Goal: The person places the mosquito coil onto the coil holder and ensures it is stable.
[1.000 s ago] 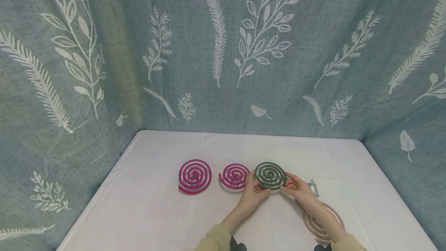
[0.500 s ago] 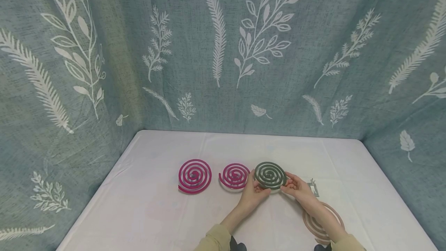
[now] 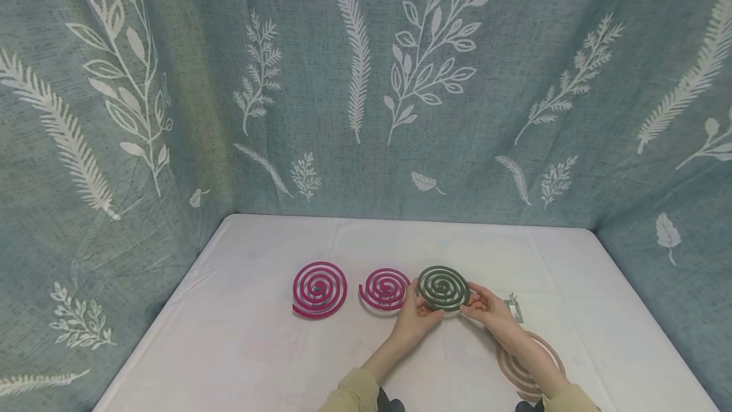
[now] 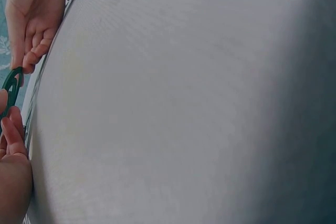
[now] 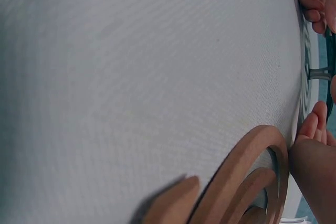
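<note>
Both hands hold a dark green mosquito coil (image 3: 443, 287) by its edges, tilted toward the head camera. My left hand (image 3: 413, 323) pinches its left edge between thumb and fingers. At the opposite edge, my right hand (image 3: 499, 316) pinches it the same way. In the right wrist view, a thin metal stand (image 5: 319, 73) shows beneath the green coil (image 5: 331, 51), its stem reaching up to it. A pink mosquito coil (image 3: 386, 288) lies just left of my left hand. My right forearm passes over a brown mosquito coil (image 3: 553, 351), covering part of it.
Another pink mosquito coil (image 3: 319, 287) lies farther left, level with the first. A small metal stand (image 3: 515, 308) lies just right of my right hand. The white-covered table (image 3: 240, 348) ends at a teal leaf-patterned curtain (image 3: 320, 81) behind and on both sides.
</note>
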The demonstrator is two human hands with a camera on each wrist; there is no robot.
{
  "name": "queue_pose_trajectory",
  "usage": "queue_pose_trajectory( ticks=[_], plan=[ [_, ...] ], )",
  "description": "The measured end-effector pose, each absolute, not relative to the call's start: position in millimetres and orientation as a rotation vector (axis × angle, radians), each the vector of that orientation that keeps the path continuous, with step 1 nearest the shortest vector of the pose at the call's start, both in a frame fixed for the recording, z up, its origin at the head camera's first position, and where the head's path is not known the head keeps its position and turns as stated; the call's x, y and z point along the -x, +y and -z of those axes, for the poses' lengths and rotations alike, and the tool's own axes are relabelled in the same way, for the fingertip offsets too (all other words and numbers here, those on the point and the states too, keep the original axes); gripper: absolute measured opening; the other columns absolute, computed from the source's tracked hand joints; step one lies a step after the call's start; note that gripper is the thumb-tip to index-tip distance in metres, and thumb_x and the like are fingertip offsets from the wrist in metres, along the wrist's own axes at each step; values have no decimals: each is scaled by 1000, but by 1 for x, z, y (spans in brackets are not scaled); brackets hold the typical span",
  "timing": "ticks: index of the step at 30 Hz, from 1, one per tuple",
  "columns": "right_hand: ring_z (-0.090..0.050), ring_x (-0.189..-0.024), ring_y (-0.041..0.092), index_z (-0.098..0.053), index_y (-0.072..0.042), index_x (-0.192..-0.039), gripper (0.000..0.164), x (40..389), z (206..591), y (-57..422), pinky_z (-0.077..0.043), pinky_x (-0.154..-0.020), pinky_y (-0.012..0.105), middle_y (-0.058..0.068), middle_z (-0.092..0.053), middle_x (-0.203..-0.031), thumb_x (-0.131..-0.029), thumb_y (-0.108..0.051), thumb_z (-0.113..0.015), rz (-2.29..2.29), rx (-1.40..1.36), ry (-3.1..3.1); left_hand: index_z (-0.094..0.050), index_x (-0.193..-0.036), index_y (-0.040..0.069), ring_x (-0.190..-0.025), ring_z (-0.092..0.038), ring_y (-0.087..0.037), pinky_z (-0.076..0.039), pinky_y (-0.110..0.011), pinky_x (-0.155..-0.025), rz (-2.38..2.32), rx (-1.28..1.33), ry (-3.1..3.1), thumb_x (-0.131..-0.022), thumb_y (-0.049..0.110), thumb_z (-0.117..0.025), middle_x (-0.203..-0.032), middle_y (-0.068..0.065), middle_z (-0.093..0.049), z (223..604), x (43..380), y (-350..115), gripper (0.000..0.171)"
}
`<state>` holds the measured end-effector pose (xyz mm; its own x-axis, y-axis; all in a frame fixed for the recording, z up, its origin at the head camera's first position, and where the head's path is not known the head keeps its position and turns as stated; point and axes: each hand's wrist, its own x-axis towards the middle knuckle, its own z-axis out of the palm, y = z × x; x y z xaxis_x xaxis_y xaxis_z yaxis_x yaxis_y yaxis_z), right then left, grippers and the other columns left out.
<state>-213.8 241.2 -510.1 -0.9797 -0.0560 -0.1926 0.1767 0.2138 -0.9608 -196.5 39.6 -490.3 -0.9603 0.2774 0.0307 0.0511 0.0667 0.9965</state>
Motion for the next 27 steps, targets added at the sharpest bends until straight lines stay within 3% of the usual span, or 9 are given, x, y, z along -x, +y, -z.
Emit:
queue_pose_trajectory(
  ticks=[27],
  plan=[
    [-47,-76,2,-30,5,-143,68,213,510,241,-44,-67,12,3,-48,-97,-86,-6,-66,1843,-115,2304,-12,-145,-11,-73,-49,-5,-41,-11,-65,-2013,-342,2178,-85,4,-65,-116,-28,-61,490,195,40,82]
  ],
)
